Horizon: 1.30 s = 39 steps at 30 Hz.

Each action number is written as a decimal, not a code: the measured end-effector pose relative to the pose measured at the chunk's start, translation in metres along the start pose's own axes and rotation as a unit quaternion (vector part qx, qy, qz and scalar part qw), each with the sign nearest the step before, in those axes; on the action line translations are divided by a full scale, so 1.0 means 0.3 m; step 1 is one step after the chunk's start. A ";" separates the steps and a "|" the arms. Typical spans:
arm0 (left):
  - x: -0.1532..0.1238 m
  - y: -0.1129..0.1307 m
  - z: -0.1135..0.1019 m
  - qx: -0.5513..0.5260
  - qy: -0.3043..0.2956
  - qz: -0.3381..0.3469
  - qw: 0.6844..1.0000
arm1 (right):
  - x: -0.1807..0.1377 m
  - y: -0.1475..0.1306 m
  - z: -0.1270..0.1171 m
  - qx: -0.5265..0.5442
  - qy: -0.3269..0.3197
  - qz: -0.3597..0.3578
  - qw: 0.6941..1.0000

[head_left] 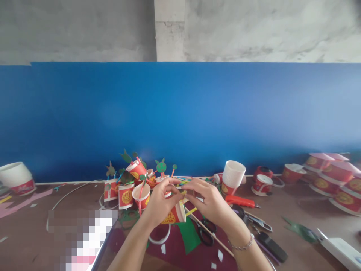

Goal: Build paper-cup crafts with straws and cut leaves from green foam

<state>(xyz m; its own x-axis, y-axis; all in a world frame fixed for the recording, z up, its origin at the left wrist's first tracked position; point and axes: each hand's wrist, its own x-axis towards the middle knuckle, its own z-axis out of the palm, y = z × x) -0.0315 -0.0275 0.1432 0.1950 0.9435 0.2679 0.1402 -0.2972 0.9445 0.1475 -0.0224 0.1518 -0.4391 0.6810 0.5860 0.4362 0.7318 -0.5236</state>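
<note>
My left hand (166, 199) and my right hand (207, 199) meet at the fingertips, thumbs and fingers pinched around a small yellow strip (184, 192). Just below them a red paper cup (178, 213) with a yellow print lies tilted on its side, its white rim facing right. Another yellow strip (192, 211) shows beneath my right hand. Under the cup are a green paper piece (189, 235), black-handled scissors (207, 233) and a thin wooden stick (211, 232). A wire loop (160, 241) lies below my left hand.
Several decorated red cups (126, 196) with green paper shapes stand behind my left hand. Stacked white cups (234, 175), an orange utility knife (242, 201), a black key fob (271, 246) and a white-handled tool (342, 250) are to the right. A blue panel (180, 113) borders the table.
</note>
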 end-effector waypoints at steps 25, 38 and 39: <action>-0.024 0.020 0.036 -0.009 0.063 0.085 0.994 | 0.005 -0.026 0.007 0.132 0.043 0.186 0.973; -0.007 -0.009 0.051 -0.211 0.094 0.030 0.972 | 0.009 -0.030 0.032 0.121 0.116 0.149 0.975; -0.003 -0.010 0.048 -0.243 0.112 0.018 0.963 | 0.008 -0.020 0.028 0.119 0.145 0.149 0.971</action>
<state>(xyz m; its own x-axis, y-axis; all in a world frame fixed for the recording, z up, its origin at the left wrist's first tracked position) -0.0181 -0.0297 0.1373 -0.0310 0.9578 0.2857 -0.3451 -0.2785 0.8963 0.1373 -0.0249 0.1511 -0.0661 0.8523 0.5188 0.3008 0.5128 -0.8041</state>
